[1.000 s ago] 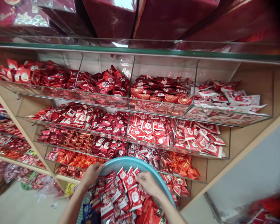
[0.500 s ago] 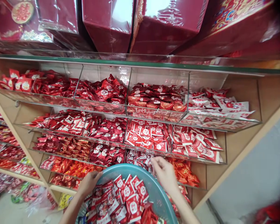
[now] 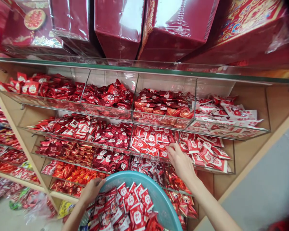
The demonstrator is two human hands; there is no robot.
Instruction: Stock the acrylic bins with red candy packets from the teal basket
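My left hand (image 3: 91,190) grips the rim of a teal plastic basket (image 3: 159,197) at its left side. The basket holds several red and white candy packets (image 3: 132,205). My right hand (image 3: 180,162) reaches up over the basket into the second tier of clear acrylic bins, its fingers curled down onto the red packets with white round labels (image 3: 150,141). Whether a packet is between the fingers is hidden.
Tiered clear bins (image 3: 135,117) hold sorted red candy packets in a wooden shelf unit (image 3: 250,154). A glass shelf (image 3: 144,69) above carries wrapped dark red gift boxes (image 3: 178,22). More candy shelves (image 3: 4,150) run at the left. A grey wall (image 3: 272,183) is at right.
My right hand left the basket, rose past the lowest bins and now rests in the second-tier bin. The left hand kept its hold on the basket rim. The view tilted up slightly.
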